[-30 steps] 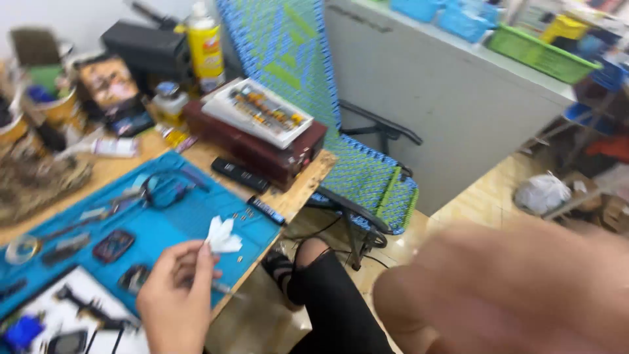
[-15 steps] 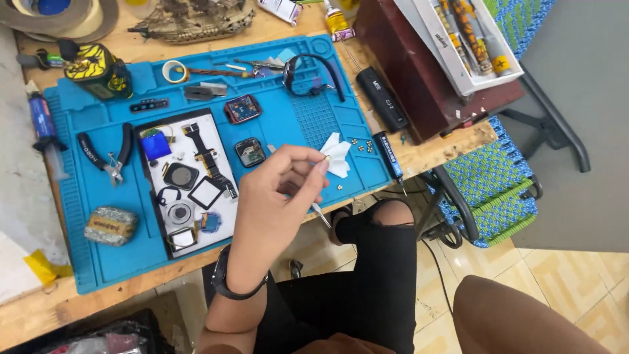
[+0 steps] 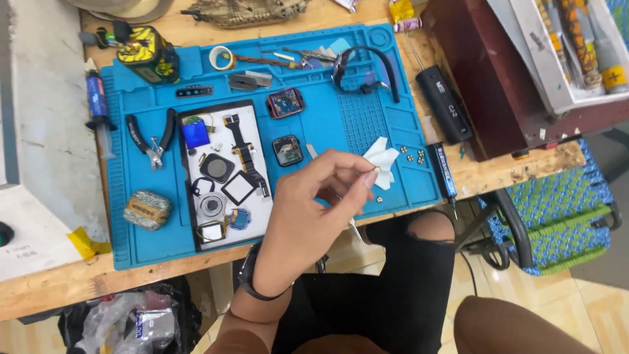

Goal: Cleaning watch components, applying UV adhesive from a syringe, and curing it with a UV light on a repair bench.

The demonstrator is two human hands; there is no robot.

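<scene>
A: What's in the fingers right now?

B: A tiny part, too small to make out, pinched between thumb and forefinger of the left hand. The pinch sits just beside a crumpled white tissue on the blue mat.

A: So the grip is tight?

B: Narrow, fingertips pressed together on that speck, over the mat's right edge. A dark band wraps the wrist.

A: And the right hand?

B: Only a blur of skin at the bottom right corner; the hand itself isn't in view.

A: What lies near the pinch?

B: A row of small brass screws just right of the tissue, and a thin screwdriver beyond them, at the mat's edge. A small watch body sits left of the hand, another above it.

A: Further out?

B: A white tray of watch parts, pliers to its left, a strapped watch at the top.
</scene>
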